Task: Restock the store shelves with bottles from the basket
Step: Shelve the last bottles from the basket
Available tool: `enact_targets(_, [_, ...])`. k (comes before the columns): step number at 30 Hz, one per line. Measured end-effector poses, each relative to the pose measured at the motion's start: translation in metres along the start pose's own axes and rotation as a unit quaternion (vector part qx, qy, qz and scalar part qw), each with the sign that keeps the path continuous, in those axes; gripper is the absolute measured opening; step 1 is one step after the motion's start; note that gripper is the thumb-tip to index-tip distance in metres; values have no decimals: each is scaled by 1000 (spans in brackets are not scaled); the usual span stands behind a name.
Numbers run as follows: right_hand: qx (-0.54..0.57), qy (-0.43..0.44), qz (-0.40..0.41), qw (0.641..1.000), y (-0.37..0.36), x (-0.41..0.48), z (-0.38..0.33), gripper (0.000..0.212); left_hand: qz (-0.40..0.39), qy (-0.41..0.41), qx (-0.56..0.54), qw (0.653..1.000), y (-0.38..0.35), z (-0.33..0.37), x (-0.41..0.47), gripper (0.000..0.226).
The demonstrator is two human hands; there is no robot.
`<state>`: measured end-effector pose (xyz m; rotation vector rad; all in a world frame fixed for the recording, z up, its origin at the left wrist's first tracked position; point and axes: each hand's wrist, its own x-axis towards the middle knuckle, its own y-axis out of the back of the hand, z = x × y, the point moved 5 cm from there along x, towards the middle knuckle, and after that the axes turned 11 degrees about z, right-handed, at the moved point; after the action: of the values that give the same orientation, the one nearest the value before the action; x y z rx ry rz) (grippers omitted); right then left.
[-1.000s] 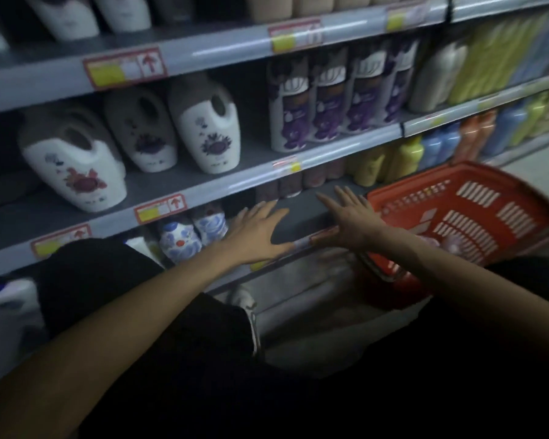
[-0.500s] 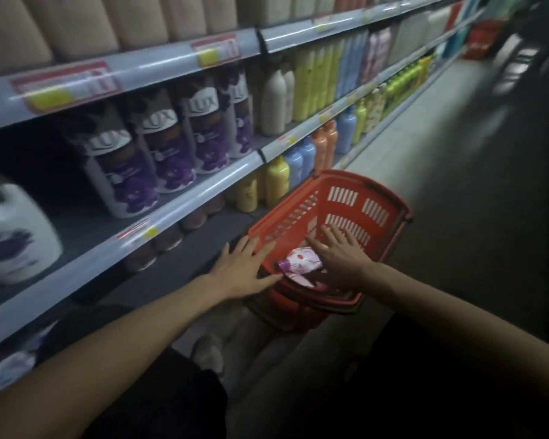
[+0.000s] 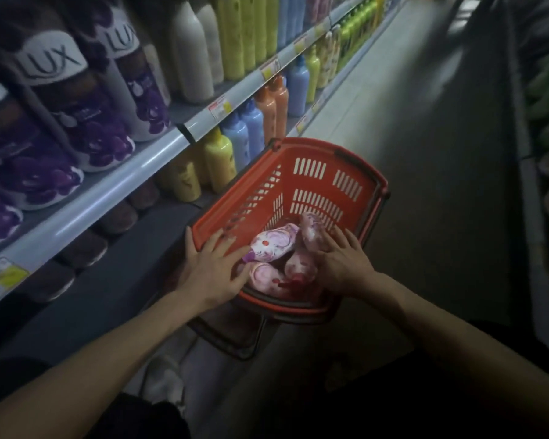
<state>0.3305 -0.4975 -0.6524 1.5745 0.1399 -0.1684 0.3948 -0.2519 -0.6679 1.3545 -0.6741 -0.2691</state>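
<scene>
Lying in basket [image 3: 330, 147], bottle [image 3: 274, 245] points cap toward left hand [image 3: 213, 269]

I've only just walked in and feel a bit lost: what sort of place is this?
Most likely a shop aisle, probably a supermarket's toiletries section. Long shelves carry rows of bottles, among them LUX bottles; price tags sit on the shelf edges; a red basket holding pink bottles stands on the floor.
</scene>
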Motion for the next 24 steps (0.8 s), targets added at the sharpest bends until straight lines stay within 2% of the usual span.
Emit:
enact_targets(2, [-13, -22, -4, 1000, -4, 7, 12, 70, -30, 6, 6, 1000, -3, 5, 13, 59])
enact_targets(3, [-17, -33, -6, 999, -5, 10, 17, 66, -47, 10, 12, 999, -5, 8, 18, 62])
enact_targets(7, [-3, -75, -20, 997, 6, 12, 39, 92, -72, 37, 40, 996, -11, 37, 32, 71])
enact_targets(11, [-8, -100, -21, 995, 16, 11, 65, 79, -83, 60, 54, 993, -17, 72, 38, 73])
enact_targets(16, [4, -104, 22, 994, 12, 16, 76, 83, -97, 51, 59, 992, -22, 76, 61, 70])
enact_targets(21, [0, -105, 58, 993, 3, 27, 91, 74, -117, 52, 40, 991, -27, 76, 73, 58])
enact_targets(22, [-7, -100, 64, 993, 2, 28, 92, 77, -121, 51, 40, 991, -28, 77, 74, 58])
enact_targets(24, [-19, -93, 77, 992, 3, 30, 95, 96, -120, 50, 41, 991, -28, 78, 77, 58])
